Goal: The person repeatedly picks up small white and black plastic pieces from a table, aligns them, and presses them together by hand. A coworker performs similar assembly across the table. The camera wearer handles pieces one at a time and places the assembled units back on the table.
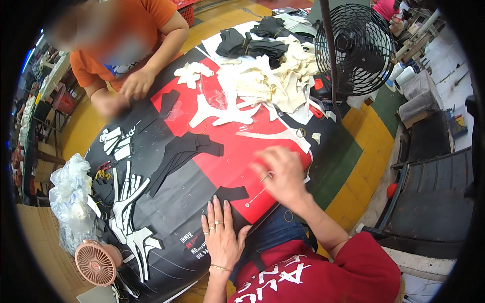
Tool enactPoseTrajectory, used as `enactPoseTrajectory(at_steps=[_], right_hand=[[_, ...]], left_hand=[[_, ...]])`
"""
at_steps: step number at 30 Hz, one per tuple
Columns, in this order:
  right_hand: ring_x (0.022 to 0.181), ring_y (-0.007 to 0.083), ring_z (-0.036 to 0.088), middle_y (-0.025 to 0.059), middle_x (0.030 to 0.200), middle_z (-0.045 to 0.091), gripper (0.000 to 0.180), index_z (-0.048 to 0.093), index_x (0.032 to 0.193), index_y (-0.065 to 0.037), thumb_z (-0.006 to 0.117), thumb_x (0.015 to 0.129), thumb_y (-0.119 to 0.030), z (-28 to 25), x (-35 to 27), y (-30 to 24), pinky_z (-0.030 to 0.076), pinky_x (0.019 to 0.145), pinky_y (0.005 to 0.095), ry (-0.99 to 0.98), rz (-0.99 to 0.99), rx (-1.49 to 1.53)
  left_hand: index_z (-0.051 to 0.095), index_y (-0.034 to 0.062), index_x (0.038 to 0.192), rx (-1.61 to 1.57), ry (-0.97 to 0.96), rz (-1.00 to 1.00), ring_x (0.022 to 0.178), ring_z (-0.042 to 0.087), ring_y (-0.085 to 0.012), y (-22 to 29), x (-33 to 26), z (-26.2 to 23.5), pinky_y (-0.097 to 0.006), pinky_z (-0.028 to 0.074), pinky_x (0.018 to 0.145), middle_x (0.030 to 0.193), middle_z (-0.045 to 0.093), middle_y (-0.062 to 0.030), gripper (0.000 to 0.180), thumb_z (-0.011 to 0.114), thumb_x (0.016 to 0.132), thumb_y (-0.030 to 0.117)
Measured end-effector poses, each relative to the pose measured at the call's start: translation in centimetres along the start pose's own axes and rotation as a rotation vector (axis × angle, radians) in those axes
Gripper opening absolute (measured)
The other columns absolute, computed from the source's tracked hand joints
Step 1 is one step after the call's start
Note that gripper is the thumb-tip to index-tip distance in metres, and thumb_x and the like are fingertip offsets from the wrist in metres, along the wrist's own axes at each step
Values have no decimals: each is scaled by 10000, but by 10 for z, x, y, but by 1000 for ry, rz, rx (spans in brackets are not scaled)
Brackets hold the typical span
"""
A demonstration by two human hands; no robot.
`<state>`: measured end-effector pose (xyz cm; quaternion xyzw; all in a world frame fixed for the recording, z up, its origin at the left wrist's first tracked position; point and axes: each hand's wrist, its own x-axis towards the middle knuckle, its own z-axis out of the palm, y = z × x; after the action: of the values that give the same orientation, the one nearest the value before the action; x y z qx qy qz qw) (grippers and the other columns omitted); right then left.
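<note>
My left hand point(221, 237) lies flat on the table, fingers stretched out, with rings on them. Its fingertips touch or nearly touch a small black fabric piece point(232, 193). Over the red part of the table sheet, my right hand point(283, 174) is raised with curled fingers, blurred by motion. Something small, pale and reddish shows at its fingers, too smeared to name. Beyond it lies a long white fabric strip point(280, 135). Further left is a fanned stack of black fabric pieces point(177, 159), apart from both hands.
Cream fabric pieces point(283, 81) pile up at the far side beside a black fan point(348, 48). White-and-black cut pieces point(124, 222), a plastic bag point(73, 202) and a small pink fan point(96, 262) line the left edge. A person in orange point(151, 20) works across the table.
</note>
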<state>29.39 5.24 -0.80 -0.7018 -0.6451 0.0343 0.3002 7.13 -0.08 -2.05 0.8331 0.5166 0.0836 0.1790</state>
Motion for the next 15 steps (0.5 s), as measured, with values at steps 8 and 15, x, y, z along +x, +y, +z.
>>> enactPoseTrajectory(at_steps=[8,15], right_hand=[[753,242,602,104,877,632,243,675,1054,-32,747,881,-188,-36,-4,68,470,706,388,124,450,-140],[704,87,569,35,842,626,316,617,1255,35,659,963,-77,-52,6,51,495,668,264,208,338,663]], left_hand=[[447,43,1485,-102,9,21,1470,327,-385,-12,-2,-2,-546,239,1192,1581,361,-202,688,663,933,392],[468,32,1460,-127,29,14,1469,329,-386,-13,-2,0,-541,227,1201,1578,365,-202,660,683,917,340]])
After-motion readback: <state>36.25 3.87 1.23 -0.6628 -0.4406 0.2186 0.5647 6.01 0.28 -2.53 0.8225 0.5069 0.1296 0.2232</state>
